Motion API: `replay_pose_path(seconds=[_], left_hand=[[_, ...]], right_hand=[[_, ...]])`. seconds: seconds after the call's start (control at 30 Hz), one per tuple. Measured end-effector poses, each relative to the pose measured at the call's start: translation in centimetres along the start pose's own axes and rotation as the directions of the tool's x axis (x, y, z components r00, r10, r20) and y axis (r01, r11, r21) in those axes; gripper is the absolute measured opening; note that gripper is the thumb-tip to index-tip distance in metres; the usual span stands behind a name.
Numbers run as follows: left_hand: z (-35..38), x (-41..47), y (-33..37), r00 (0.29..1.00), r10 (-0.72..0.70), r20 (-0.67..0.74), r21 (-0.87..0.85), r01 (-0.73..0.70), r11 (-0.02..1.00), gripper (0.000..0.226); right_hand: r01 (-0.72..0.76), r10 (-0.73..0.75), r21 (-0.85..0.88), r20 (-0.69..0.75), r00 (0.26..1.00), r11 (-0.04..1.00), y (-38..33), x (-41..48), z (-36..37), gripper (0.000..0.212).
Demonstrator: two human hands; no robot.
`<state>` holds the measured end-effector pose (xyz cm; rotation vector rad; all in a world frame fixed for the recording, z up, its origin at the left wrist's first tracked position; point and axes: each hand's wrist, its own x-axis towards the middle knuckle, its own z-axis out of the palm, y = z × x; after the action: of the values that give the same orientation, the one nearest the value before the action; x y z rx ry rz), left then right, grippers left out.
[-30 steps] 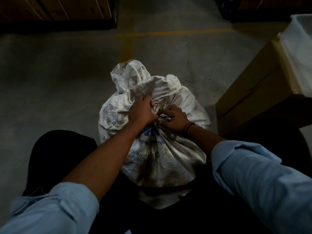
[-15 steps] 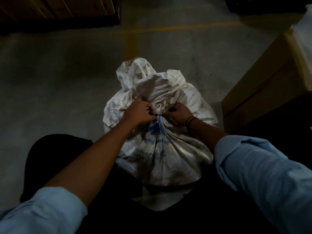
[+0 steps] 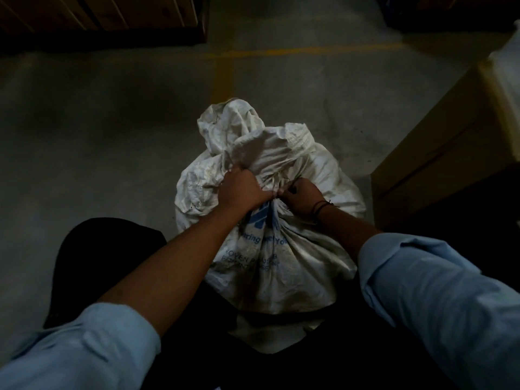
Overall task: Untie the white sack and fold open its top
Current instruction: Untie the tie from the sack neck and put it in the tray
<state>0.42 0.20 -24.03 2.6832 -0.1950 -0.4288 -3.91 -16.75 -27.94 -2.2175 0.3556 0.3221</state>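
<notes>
A full white woven sack (image 3: 287, 263) with blue print stands on the concrete floor between my knees. Its neck is gathered and tied, and the loose top (image 3: 253, 136) flops away from me. My left hand (image 3: 242, 190) is closed around the bunched neck on the left side. My right hand (image 3: 302, 197), with a dark band on its wrist, pinches the tie (image 3: 277, 182) at the knot. The two hands almost touch. The knot itself is mostly hidden by my fingers.
A brown cardboard box (image 3: 450, 142) stands close on the right, with something white (image 3: 509, 68) on top. Wooden pallets or crates (image 3: 107, 15) line the far left. A yellow line (image 3: 309, 50) marks the grey floor. My dark trouser knee (image 3: 112, 254) is at the left.
Both hands have shifted slightly up the sack's neck and closer together at the knot. The view has drifted a little, so the box sits further right.
</notes>
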Motion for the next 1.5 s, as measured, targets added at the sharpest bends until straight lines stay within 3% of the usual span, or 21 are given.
replay_pose_path(seconds=[0.1, 0.23, 0.3, 0.5, 0.67, 0.8, 0.9, 1.0, 1.17, 1.3, 1.5], left_hand=[[-0.4, 0.3, 0.2, 0.996, -0.043, 0.073, 0.052, 0.039, 0.998, 0.088], [-0.6, 0.9, -0.1, 0.987, -0.082, 0.140, 0.068, 0.073, 0.995, 0.088], [-0.5, 0.9, -0.2, 0.988, -0.080, 0.134, 0.078, 0.070, 0.994, 0.084], [0.4, -0.6, 1.1, 0.998, -0.036, 0.050, 0.194, 0.026, 0.981, 0.096], [0.9, -0.8, 1.6, 0.999, -0.019, 0.047, 0.230, 0.008, 0.973, 0.079], [0.6, -0.8, 0.9, 0.999, -0.009, 0.049, 0.123, 0.003, 0.992, 0.066], [0.9, -1.0, 0.2, 0.999, 0.040, -0.029, 0.007, -0.040, 0.999, 0.037], [1.3, -1.5, -0.5, 0.988, 0.100, -0.121, -0.064, -0.108, 0.992, 0.024], [1.4, -1.5, -1.1, 0.977, 0.113, -0.178, -0.154, -0.141, 0.978, 0.021], [1.5, -1.4, -1.5, 0.974, 0.117, -0.197, -0.173, -0.152, 0.973, 0.020], [1.5, -1.4, -1.9, 0.973, 0.134, -0.188, -0.161, -0.165, 0.973, 0.016]], right_hand=[[0.106, -0.108, 0.054, 0.036, 0.994, 0.993, -0.2, -0.3, -0.4, 0.031], [0.208, -0.219, 0.106, 0.098, 0.971, 0.972, -0.3, -0.6, -0.4, 0.003], [0.212, -0.221, 0.091, 0.103, 0.970, 0.973, 0.6, -0.1, -0.1, 0.016], [0.197, -0.197, 0.013, 0.157, 0.968, 0.980, 0.3, -0.3, -0.3, 0.017], [0.124, -0.109, -0.088, 0.168, 0.980, 0.988, -0.2, -0.8, -0.4, 0.031], [0.104, -0.087, -0.107, 0.151, 0.985, 0.989, 0.3, -0.3, 0.3, 0.032], [0.112, -0.096, -0.116, 0.133, 0.986, 0.987, 0.4, -0.5, 0.5, 0.033], [0.144, -0.142, -0.121, 0.031, 0.989, 0.982, 0.5, -1.5, 0.9, 0.038], [0.175, -0.183, -0.061, -0.165, 0.969, 0.983, 1.0, -3.1, 2.0, 0.037], [0.181, -0.216, -0.189, -0.181, 0.959, 0.965, 0.8, -3.6, 2.3, 0.031], [0.108, -0.132, -0.159, -0.146, 0.980, 0.981, -1.0, -2.8, 0.9, 0.034]])
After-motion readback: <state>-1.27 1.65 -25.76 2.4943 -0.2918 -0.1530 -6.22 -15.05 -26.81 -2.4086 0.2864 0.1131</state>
